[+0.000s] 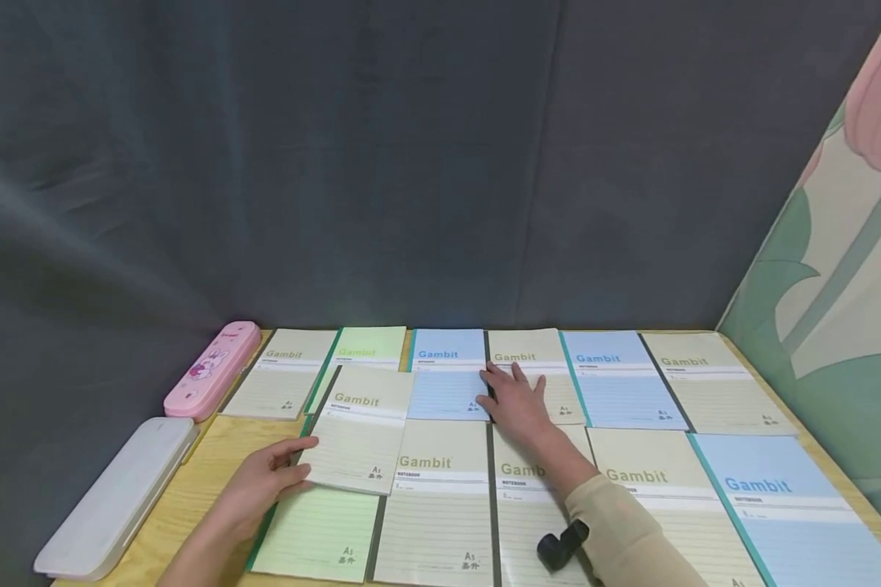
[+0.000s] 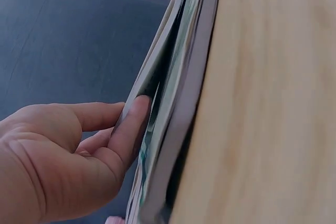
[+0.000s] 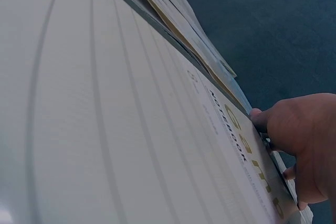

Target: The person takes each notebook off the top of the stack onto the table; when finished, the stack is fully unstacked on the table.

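Observation:
My left hand (image 1: 260, 485) pinches the left edge of a cream "Gambit" notebook (image 1: 360, 436) between thumb and fingers. That notebook overlaps a green notebook (image 1: 323, 534) in the front row and another green notebook (image 1: 373, 342) behind. In the left wrist view, the thumb and fingers grip its edge, with a gap beneath it. Fingers spread, my right hand (image 1: 517, 403) rests on a cream notebook (image 1: 539, 346) in the back row, its fingertips at the border with a blue notebook (image 1: 448, 387). A nearer cream notebook (image 3: 157, 119) fills much of the right wrist view.
Several more notebooks lie in two rows, among them a blue notebook (image 1: 800, 497) at the front right. A pink pencil case (image 1: 213, 371) and a white case (image 1: 121, 493) lie along the left of the wooden table (image 1: 209, 456). A dark curtain (image 1: 440, 163) hangs behind.

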